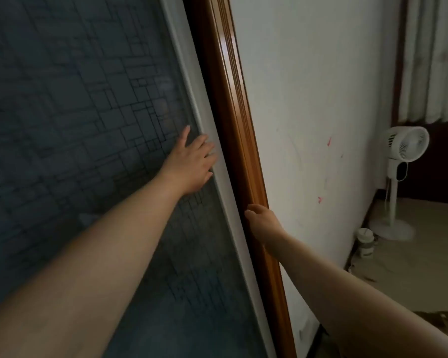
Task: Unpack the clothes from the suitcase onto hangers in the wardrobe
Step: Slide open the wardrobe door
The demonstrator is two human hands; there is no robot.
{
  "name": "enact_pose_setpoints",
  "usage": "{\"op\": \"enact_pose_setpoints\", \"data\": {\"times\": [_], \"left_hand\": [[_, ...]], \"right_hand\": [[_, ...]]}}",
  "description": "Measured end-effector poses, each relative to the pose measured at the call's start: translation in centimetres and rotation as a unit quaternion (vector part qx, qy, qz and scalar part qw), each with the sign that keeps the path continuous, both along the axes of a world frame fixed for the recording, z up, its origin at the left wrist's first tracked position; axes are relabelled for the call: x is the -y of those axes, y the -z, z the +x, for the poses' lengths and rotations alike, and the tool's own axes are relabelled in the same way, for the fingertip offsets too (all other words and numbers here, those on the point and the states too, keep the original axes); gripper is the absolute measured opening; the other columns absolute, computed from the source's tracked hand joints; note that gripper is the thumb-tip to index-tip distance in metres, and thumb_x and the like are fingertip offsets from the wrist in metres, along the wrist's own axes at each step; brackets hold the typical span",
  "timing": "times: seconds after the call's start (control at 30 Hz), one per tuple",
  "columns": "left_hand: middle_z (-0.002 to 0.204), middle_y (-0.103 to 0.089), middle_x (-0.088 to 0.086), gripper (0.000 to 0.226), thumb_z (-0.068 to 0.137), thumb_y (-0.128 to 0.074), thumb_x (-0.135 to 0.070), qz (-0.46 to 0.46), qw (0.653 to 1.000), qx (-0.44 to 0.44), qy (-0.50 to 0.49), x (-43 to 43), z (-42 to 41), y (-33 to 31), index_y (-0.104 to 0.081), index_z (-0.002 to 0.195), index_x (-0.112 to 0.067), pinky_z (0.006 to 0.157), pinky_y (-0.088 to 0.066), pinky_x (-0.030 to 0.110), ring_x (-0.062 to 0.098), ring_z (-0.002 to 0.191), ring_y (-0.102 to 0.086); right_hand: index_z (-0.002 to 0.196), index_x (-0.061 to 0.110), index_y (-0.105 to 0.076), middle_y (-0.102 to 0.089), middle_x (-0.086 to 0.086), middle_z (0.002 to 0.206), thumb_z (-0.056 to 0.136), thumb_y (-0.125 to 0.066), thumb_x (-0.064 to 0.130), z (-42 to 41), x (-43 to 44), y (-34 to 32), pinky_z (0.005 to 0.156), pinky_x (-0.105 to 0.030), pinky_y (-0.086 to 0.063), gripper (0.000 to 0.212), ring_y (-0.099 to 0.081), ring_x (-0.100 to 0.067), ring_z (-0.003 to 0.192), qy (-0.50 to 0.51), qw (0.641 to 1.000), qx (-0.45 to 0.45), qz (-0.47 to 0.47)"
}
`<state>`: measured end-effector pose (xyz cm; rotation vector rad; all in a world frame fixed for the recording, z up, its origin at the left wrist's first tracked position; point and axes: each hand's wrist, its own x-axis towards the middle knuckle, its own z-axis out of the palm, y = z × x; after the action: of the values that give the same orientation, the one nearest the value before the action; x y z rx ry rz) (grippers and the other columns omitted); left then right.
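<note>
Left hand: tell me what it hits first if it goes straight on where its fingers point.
The left hand lies flat on the glass door, reaching its white edge. Going straight on, it would cross that edge and most likely meet the brown frame first, though depth is unclear.

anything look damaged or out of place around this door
The white wall right of the wooden frame carries red marks and faint scribbles, like pen or crayon. The door itself shows no damage.
</note>
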<state>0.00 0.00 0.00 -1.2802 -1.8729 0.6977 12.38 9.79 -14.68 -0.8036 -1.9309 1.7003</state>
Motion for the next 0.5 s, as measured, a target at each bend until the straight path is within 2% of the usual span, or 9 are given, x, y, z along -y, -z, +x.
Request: {"op": "enact_pose_setpoints", "data": {"times": [0.1,0.23,0.5], "left_hand": [[0.16,-0.005,0.006,0.064,0.097,-0.028,-0.051,-0.035,0.995,-0.087,-0.016,-1.6,-2.2,-0.4,-0.015,0.151,-0.021,0.112,0.01,0.06,0.026,0.148,0.004],[0.16,0.014,0.006,0.073,0.095,-0.017,-0.059,-0.032,0.992,-0.123,-0.019,-2.2,-4.2,-0.2,0.008,0.152,-0.021,0.113,0.009,0.061,0.025,0.146,0.016],[0.158,0.02,0.007,0.075,0.094,-0.014,-0.061,-0.02,0.989,-0.143,-0.017,-2.0,-4.9,0.2,0.015,0.15,-0.02,0.112,0.01,0.061,0.026,0.145,0.02]], "right_hand": [[0.147,0.016,-0.036,-0.037,-0.004,0.151,0.102,-0.041,0.023,-1.9,-0.6,0.7,0.113,-0.037,-0.026,0.046,-0.033,-0.023,0.14,-0.015,1.0,0.01,0.003],[0.15,0.017,-0.028,-0.03,-0.003,0.155,0.101,-0.041,0.022,-4.1,-1.1,1.4,0.114,-0.038,-0.023,0.051,-0.028,-0.023,0.143,-0.019,1.0,0.017,0.002],[0.152,0.019,-0.016,-0.028,-0.006,0.155,0.099,-0.043,0.012,-6.9,-0.5,1.0,0.113,-0.04,-0.026,0.06,-0.03,-0.027,0.141,-0.017,0.999,0.025,0.014]]}}
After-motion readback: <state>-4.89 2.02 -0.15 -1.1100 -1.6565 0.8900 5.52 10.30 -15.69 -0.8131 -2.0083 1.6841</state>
